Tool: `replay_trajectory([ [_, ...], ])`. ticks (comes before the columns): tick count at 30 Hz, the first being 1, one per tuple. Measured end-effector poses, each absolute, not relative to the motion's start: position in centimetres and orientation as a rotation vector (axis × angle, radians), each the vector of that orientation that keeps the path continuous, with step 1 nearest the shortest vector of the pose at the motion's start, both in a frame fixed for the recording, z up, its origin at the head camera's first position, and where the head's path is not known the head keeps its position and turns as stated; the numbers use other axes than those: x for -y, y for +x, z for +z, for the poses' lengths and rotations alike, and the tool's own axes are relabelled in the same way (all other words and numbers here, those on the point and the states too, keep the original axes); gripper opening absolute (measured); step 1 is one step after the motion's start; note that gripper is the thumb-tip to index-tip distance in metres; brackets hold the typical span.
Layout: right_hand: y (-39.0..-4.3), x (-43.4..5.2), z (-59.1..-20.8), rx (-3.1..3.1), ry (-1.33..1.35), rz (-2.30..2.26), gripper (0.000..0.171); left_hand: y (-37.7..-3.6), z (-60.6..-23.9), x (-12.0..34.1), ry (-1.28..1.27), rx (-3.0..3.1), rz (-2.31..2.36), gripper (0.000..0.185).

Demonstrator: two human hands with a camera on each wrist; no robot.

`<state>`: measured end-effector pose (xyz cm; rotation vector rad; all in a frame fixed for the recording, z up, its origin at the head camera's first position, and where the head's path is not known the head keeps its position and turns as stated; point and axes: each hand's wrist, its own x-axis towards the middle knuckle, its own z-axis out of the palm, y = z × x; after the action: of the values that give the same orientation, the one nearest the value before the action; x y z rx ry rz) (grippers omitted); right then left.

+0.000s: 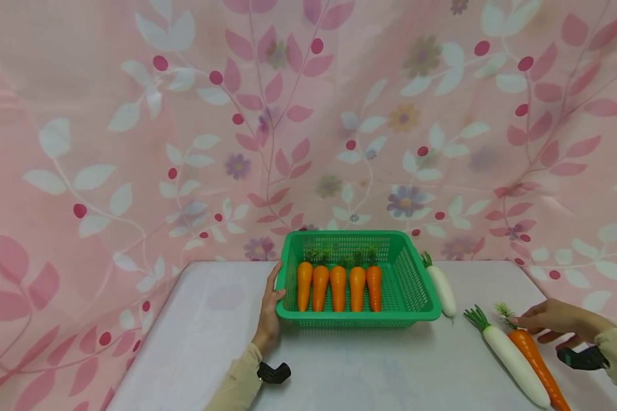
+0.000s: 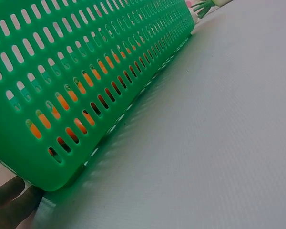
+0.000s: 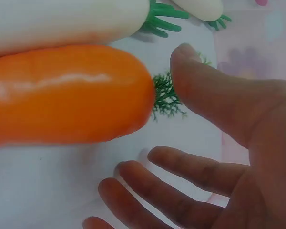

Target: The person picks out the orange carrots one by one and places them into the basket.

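A green plastic basket [image 1: 349, 315] stands at the middle of the table, with several orange carrots [image 1: 337, 288] lined up inside, leafy tops to the back. My left hand [image 1: 270, 305] lies along the basket's left end, fingers extended against the outer wall and thumb at the rim. In the left wrist view, its fingers [image 2: 12, 202] show at the basket's lower corner. Over at the right, my right hand [image 1: 557, 319] hovers by the leafy top of a loose carrot [image 3: 71, 95], thumb beside the greens and fingers spread apart from the carrot's body.
A white radish [image 1: 514, 362] lies along the left side of the loose carrot. Another white radish [image 1: 442, 290] rests beside the basket's right end. Behind the white table [image 1: 221, 319] hangs a pink floral cloth [image 1: 308, 114].
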<state>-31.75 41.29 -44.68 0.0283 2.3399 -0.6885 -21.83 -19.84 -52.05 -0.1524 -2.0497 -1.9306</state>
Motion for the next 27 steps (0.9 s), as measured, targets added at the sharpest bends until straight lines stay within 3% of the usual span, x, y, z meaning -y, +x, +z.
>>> replay_trajectory([
  [17, -30.8, -41.6, -46.3, -2.304, 0.111, -0.738, 0.067, -21.7, -52.0, 19.8, -0.199, 2.035, -1.929, 0.061],
  [27, -30.5, -41.2, -46.6, -2.277, 0.096, -0.810, 0.060, -20.0, -48.8, 19.3, -0.242, 2.070, -1.910, 0.063],
])
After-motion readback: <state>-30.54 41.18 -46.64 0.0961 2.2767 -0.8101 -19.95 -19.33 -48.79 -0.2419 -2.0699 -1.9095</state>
